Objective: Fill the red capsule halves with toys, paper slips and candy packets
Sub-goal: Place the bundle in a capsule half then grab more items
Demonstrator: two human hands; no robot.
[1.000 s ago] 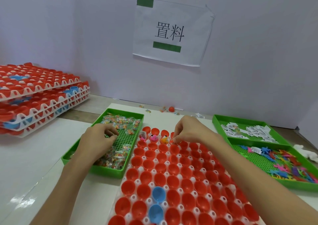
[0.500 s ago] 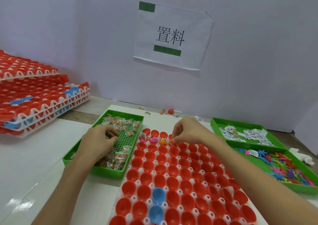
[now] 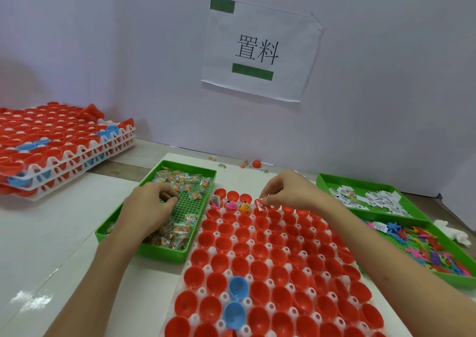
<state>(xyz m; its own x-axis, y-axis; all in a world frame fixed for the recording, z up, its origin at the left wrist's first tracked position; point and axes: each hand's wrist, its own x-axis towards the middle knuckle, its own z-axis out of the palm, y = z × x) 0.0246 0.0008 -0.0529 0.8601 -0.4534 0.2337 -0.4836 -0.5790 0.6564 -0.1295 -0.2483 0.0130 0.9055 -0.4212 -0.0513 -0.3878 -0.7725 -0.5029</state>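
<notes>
A white rack (image 3: 270,262) full of red capsule halves (image 3: 224,241) lies in front of me, with two blue halves (image 3: 238,287) among them. Three halves in the far rows hold small toys (image 3: 230,204). My right hand (image 3: 286,193) pinches a white paper slip (image 3: 260,204) just above a red half in the far rows. My left hand (image 3: 149,206) is curled inside the green tray (image 3: 164,253) of candy packets (image 3: 180,229), fingertips closed on a packet.
Two green trays stand on the right: the far one (image 3: 332,182) holds paper slips (image 3: 373,200), the near one (image 3: 461,280) holds colourful toys (image 3: 432,249). Stacked racks of red halves (image 3: 51,143) sit far left. A loose red half (image 3: 256,163) and several packets lie by the wall.
My right hand has risen slightly and a white slip now shows at its fingertips over the far rows. My left hand stays in the candy tray.
</notes>
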